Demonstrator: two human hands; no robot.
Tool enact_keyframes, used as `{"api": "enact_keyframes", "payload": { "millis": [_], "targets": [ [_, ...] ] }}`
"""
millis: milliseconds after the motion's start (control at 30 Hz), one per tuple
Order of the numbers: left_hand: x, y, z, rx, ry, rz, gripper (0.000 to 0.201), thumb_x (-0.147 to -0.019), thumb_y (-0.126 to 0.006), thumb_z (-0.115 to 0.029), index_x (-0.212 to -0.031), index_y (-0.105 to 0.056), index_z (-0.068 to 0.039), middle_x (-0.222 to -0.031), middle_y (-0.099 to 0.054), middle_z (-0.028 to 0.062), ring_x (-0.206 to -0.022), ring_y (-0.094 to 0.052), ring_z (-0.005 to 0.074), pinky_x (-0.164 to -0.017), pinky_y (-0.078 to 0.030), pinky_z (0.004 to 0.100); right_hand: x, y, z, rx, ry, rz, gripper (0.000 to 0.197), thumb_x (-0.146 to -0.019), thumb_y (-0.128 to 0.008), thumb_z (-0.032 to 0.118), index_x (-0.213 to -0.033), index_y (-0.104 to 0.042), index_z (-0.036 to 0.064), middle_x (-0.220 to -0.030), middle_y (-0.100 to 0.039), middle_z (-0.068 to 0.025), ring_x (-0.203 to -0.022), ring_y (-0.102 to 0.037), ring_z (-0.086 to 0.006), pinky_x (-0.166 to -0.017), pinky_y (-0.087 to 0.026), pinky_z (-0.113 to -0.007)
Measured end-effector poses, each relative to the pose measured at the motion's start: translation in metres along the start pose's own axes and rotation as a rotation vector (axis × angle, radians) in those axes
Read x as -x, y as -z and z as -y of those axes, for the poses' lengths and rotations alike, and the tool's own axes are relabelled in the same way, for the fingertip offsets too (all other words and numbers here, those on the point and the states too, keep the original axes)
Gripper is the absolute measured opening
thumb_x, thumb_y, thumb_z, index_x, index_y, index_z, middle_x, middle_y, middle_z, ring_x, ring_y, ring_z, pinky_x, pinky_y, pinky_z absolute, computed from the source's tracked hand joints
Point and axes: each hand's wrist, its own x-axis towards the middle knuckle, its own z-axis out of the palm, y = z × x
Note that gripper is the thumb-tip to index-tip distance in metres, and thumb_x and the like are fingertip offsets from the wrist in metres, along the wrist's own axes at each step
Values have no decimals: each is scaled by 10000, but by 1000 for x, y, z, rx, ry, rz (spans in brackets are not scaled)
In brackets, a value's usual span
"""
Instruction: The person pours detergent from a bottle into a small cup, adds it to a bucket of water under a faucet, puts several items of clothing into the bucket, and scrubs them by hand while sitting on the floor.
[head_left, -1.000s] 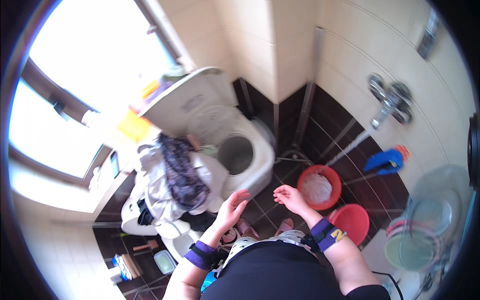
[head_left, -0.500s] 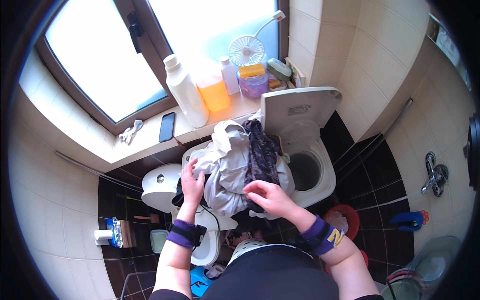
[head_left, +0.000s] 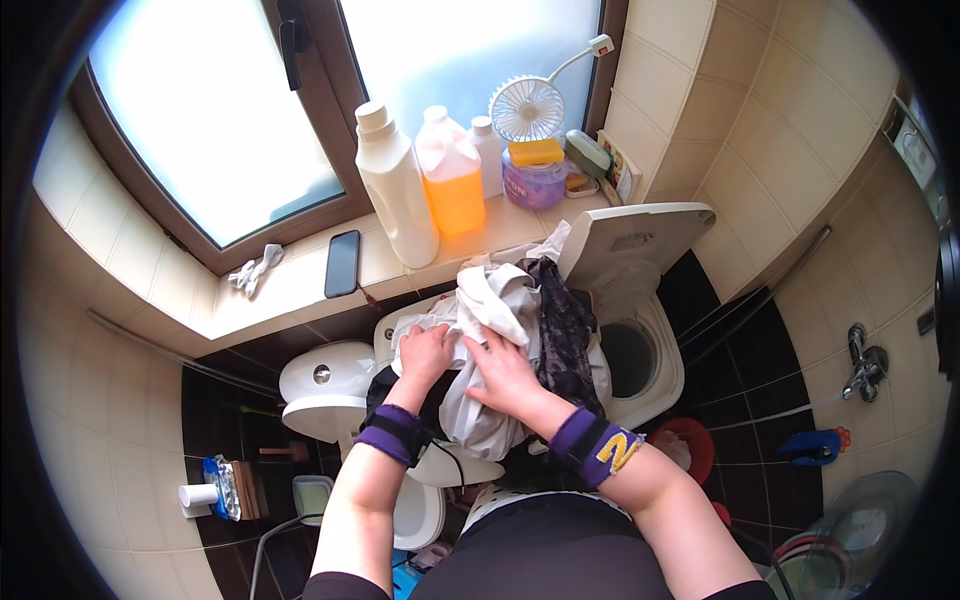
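Observation:
A heap of clothes lies over the left part of a top-loading washing machine point(head_left: 660, 385). White garments point(head_left: 500, 305) make up most of it, with a dark patterned garment point(head_left: 565, 330) on their right side and black cloth to the left. My left hand point(head_left: 425, 355) is closed, its fingers curled into the white fabric at the heap's left edge. Just beside it, my right hand point(head_left: 505, 375) rests on the white fabric, fingers stretched and apart. Purple bands circle both wrists. The machine's lid point(head_left: 640, 235) stands raised, and its round drum opening shows right of the heap.
On the window sill are a phone point(head_left: 342, 264), a white bottle point(head_left: 398, 190), an orange liquid jug point(head_left: 455, 200), a purple tub point(head_left: 535, 185) and a small fan point(head_left: 527, 108). A toilet point(head_left: 325, 385) stands left; a red basin point(head_left: 690, 445) sits on the floor at right.
Both hands have come down onto the white fabric and closer together. The left hand has curled its fingers into it; the right has moved left and spread its fingers. The view has shifted slightly.

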Motion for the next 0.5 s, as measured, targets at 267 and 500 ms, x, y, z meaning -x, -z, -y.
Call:
{"api": "enact_keyframes", "payload": {
  "millis": [267, 500],
  "targets": [
    [-36, 47, 22, 1285, 93, -397, 248, -946, -499, -207, -1043, -600, -2, -877, -641, 32, -785, -574, 108, -702, -444, 237, 19, 6, -21, -30, -147, -31, 825, -637, -744, 288, -1349, -366, 109, -1365, -322, -220, -1253, -334, -399, -1048, -293, -450],
    [-31, 185, -27, 1589, -236, -499, 264, -963, -479, -271, -1070, -584, -54, -949, -637, 35, -823, -594, 99, -725, -497, 237, 16, 2, -27, -56, -70, -90, 818, -632, -747, 265, -1339, -370, 102, -1360, -342, -210, -1244, -360, -377, -1033, -320, -433]
  ]
}}
